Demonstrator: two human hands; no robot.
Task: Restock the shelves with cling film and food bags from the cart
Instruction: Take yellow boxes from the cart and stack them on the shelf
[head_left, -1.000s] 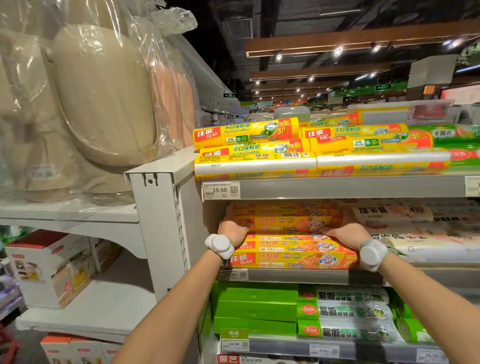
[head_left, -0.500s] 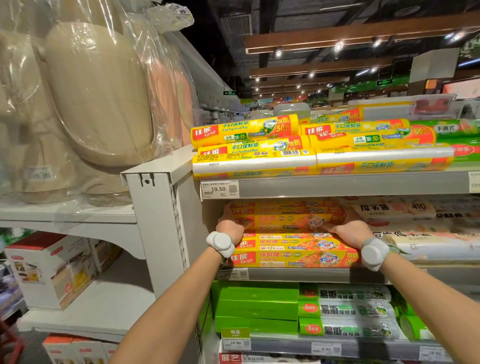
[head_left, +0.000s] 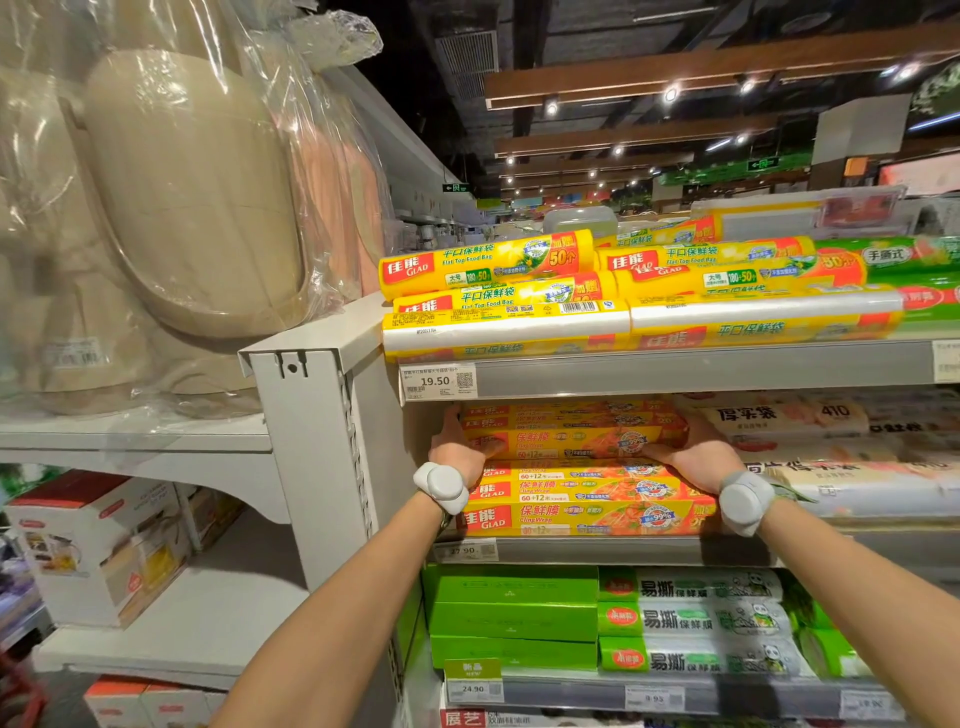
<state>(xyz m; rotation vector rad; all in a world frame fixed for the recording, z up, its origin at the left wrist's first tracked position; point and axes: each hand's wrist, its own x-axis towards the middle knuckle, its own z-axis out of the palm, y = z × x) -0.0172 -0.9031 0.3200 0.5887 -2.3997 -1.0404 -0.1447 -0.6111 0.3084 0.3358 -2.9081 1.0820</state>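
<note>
Both hands have slid a little deeper into the middle shelf (head_left: 597, 552) since a second ago, and the upper cling film boxes (head_left: 571, 441) held between them have gone back with them.

At the far left, wrapped beige bins (head_left: 192, 197) stand on the neighbouring shelf, next to the grey upright post (head_left: 311, 441). Just right of the post, the left hand (head_left: 457, 452) lies against the left end of those boxes, its fingers (head_left: 451, 421) straight up the end and the thumb laid on the front. The right hand (head_left: 698, 457) mirrors it on the right end. Neither hand curls round anything; the boxes are squeezed between the two palms.

The boxes ride on a front row (head_left: 587, 519) of the same product, under the yellow food bag rolls (head_left: 488, 262) on the shelf above.

To seat them well, I would push evenly from both ends so the stack stays square, and keep it low enough to clear the shelf above. I would also avoid nudging the pale bag packs (head_left: 779, 418) on the right. The cart is out of view.
</note>
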